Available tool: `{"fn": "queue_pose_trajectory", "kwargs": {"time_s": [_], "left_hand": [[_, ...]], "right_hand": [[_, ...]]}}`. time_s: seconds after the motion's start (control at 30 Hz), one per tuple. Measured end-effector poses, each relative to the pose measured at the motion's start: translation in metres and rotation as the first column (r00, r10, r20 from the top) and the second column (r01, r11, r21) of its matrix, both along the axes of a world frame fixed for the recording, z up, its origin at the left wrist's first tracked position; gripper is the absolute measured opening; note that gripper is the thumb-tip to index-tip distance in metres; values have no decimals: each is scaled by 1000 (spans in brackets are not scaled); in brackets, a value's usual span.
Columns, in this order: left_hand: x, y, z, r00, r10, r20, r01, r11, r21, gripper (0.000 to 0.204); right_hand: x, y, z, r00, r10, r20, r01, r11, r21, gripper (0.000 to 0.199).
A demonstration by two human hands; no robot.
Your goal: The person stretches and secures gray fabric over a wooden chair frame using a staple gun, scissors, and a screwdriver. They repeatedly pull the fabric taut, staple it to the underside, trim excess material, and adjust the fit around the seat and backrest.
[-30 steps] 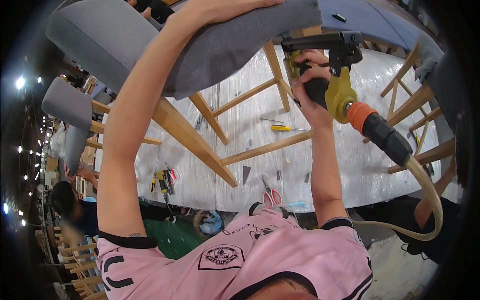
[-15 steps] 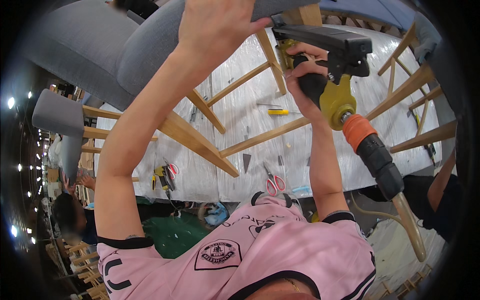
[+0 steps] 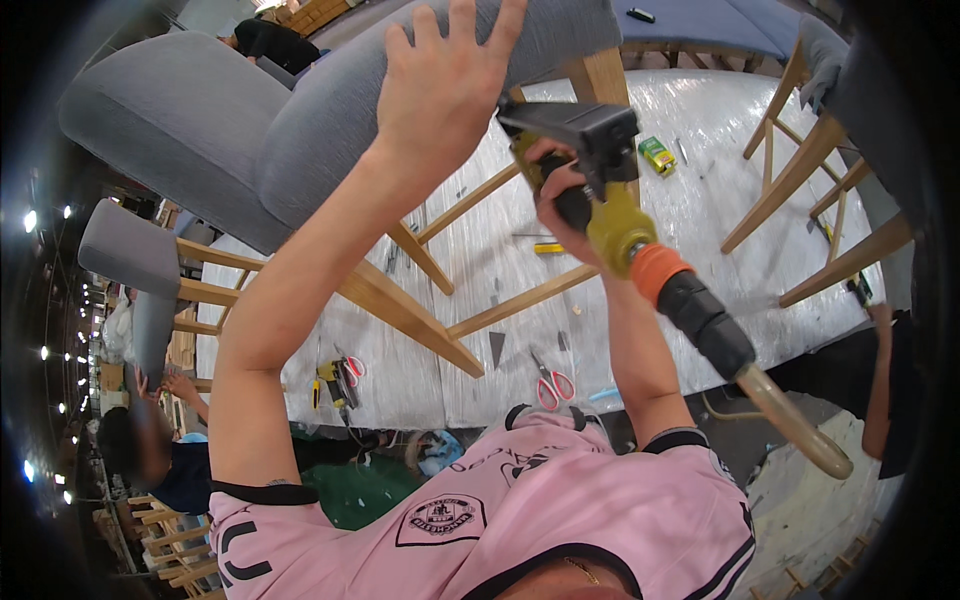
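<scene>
Wooden chair legs (image 3: 400, 305) beside scissors (image 3: 552, 383)

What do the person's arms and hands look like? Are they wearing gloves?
No gloves. The left hand and right hand are bare, and so are both forearms. Short pink sleeves with dark trim cover the upper arms; the left sleeve has dark markings.

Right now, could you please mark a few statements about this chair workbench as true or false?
1. The left hand lies flat on the grey chair seat. True.
2. The right hand holds a hammer. False: it grips a pneumatic staple gun with a hose.
3. Red-handled scissors lie on the plastic-covered table. True.
4. The chair legs are black metal. False: the chair leg is pale wood.
5. The person wears a pink shirt. True.
</scene>
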State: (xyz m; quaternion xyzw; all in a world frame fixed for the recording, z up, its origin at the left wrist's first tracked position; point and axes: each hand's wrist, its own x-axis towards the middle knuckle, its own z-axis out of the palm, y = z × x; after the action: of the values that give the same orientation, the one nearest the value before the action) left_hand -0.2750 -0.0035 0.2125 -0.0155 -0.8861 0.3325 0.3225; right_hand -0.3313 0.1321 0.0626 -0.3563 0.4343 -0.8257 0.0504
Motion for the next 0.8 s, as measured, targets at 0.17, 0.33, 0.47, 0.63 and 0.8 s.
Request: {"fn": "queue_pose_trajectory", "kwargs": {"time_s": [0.17,0.33,0.47,0.63,0.8], "left_hand": [[4,-7,-4,998,52,-24,-53,997,-49,71],[5,-30,86,955,-62,289,-163,705,690,131],[-7,-84,67,947,8,320,-239,684,689,115],[3,-69,51,965,-128,231,-25,826,562,93],[16,-54,16,996,-31,79,11,972,236,90]], "right_hand": [[10,-10,-10,993,86,76,-86,996,-1,32],[-7,-12,2,944,-161,-287,173,985,18,30],[-18,-27,13,795,-263,-546,234,964,-123,28],[-27,-34,14,725,-297,-622,287,951,-120,29],[-20,-30,4,668,-354,-655,380,919,-109,29]]}}
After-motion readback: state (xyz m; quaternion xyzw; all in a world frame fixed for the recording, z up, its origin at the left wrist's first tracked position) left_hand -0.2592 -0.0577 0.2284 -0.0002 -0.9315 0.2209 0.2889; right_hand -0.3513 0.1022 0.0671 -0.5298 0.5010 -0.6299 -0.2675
